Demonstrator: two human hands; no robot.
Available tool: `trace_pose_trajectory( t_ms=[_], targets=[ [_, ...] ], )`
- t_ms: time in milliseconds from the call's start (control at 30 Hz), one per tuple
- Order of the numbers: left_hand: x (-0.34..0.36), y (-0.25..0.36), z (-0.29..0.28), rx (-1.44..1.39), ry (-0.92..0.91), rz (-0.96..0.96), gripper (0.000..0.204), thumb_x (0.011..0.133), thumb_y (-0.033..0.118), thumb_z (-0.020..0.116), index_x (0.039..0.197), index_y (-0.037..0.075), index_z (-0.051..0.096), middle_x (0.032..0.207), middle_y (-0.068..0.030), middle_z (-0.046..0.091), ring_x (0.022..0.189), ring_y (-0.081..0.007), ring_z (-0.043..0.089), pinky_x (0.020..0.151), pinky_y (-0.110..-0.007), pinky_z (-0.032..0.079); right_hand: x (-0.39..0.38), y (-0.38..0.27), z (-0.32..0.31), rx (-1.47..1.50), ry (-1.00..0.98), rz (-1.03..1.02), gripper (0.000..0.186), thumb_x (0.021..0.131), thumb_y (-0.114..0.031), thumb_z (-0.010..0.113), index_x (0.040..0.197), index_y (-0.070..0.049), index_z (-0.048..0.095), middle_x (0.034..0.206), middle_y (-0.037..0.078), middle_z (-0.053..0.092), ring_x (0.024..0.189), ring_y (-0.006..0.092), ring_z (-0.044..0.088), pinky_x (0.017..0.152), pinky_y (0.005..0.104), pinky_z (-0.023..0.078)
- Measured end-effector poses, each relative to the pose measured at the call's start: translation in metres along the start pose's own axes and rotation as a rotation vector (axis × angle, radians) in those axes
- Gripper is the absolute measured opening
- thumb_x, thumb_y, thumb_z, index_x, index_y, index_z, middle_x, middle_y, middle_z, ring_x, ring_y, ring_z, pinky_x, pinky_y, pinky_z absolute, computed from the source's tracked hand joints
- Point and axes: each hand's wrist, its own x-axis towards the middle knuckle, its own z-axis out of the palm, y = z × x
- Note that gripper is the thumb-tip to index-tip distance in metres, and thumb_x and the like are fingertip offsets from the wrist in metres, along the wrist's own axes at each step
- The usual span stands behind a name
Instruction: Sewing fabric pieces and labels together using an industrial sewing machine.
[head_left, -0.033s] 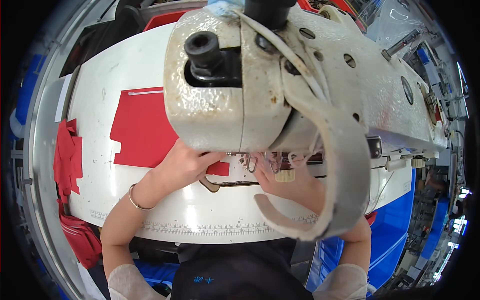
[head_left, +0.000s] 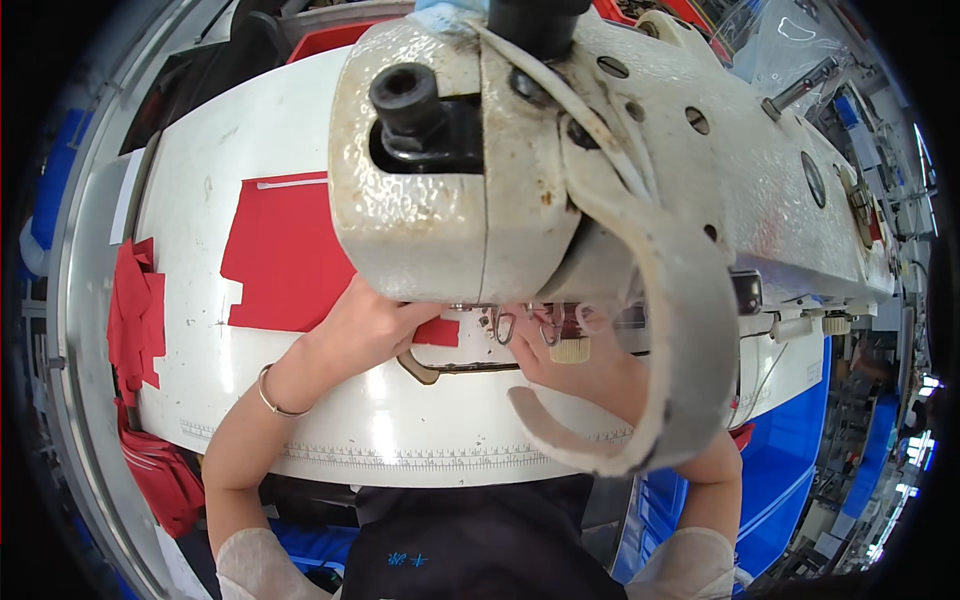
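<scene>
My left hand (head_left: 372, 322) is bent over the red fabric piece (head_left: 285, 250) lying flat on the white table, left of the sewing machine (head_left: 415, 235). Its fingers are drawn together and point right, toward the area under the machine head, which hides their tips; what they hold cannot be made out. A red corner (head_left: 437, 333) of cloth shows just below them. My right hand (head_left: 585, 372) is on the other side of the needle area, behind the wire thread guides (head_left: 505, 328) and a ribbed cream knob (head_left: 570, 351). Machine parts cover most of its fingers.
A curved off-white guard (head_left: 690, 380) arches over my right forearm. Crumpled red cloth (head_left: 135, 315) lies at the table's left edge, with more red pieces (head_left: 160, 475) hanging below. A ruler strip (head_left: 400, 459) runs along the front edge. Blue bins (head_left: 785, 450) stand at the right.
</scene>
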Motion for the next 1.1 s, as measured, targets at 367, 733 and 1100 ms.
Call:
trace_pose_trajectory(
  t_ms=[367,733,1100],
  targets=[
    [0.012,-0.007,-0.002,0.022,0.080,0.003,0.030,0.062,-0.002,0.069,0.092,0.003,0.068,0.092,-0.0128,0.063,0.087,-0.0329,0.059,0.077,-0.043,0.049,0.013,0.006,-0.028,0.196,0.202,-0.067,0.015,0.058,-0.013,0.067,0.061,-0.007,0.054,0.069,0.006,0.050,0.060,0.0229,0.055,0.050,0.0360,0.044],
    [0.013,-0.016,-0.032,-0.388,0.157,-0.377,0.024,0.082,0.000,0.059,0.104,0.004,0.068,0.106,-0.0135,0.066,0.105,-0.0319,0.059,0.091,-0.039,0.047,0.005,0.012,-0.013,0.176,-0.057,-0.095,0.017,0.064,-0.013,0.069,0.078,-0.005,0.064,0.063,0.005,0.048,0.057,0.0201,0.054,0.047,0.0334,0.042],
    [-0.084,0.068,-0.003,1.035,-0.284,-0.578,0.055,0.094,0.039,0.051,0.118,-0.009,0.057,0.094,-0.0300,0.063,0.069,-0.0299,0.061,0.056,-0.031,0.049,0.010,-0.045,-0.059,0.437,0.018,-0.508,0.069,0.078,-0.039,0.062,0.132,0.001,0.046,0.116,0.009,0.057,0.117,0.0218,0.049,0.096,0.0343,0.040]
  ],
)
